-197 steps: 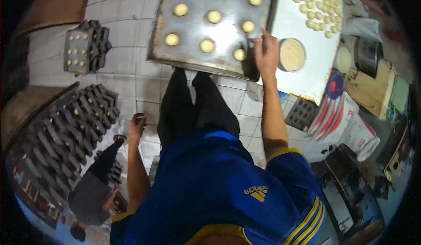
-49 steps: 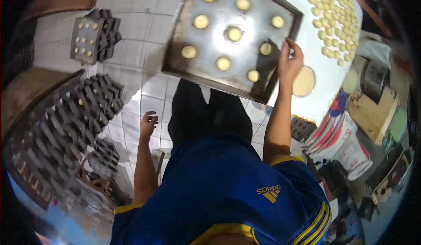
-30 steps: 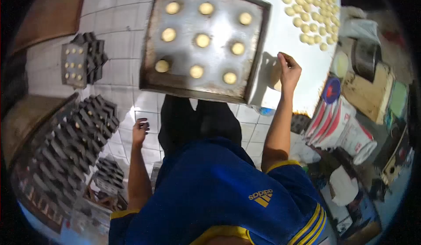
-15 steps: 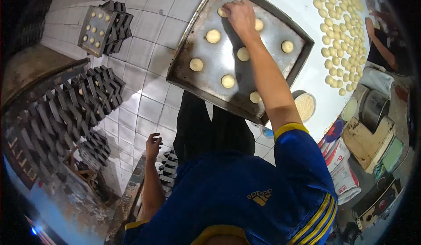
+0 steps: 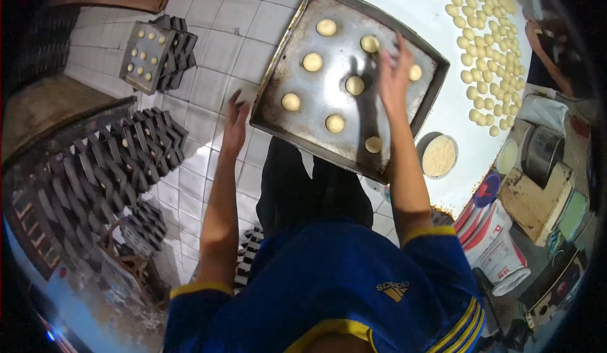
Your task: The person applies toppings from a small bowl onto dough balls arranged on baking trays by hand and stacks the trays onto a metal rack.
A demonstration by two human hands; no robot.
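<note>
A dark metal baking tray [image 5: 297, 125] lies on the white table [image 5: 461, 106] and juts over its near edge. Several flattened dough rounds [image 5: 312, 61] sit on it in rows. My right hand [image 5: 395, 72] hovers over the tray's right half, fingers spread, holding nothing. My left hand [image 5: 237, 120] is raised beside the tray's left edge, fingers open, near or touching the rim; contact is unclear. A small round bowl of crumbs [image 5: 439, 156] stands on the table just right of the tray.
Many small dough balls [image 5: 484, 30] cover the table's far right. Stacks of dark trays [image 5: 158, 49] and more stacked trays [image 5: 107, 163] stand on the tiled floor at left. Sacks [image 5: 499, 239] and containers crowd the right. Another person's arm [image 5: 544, 37] shows at the far right.
My right hand has pulled back from the tray's far rows to its right half and opened. My left hand has risen from my side to the tray's left edge.
</note>
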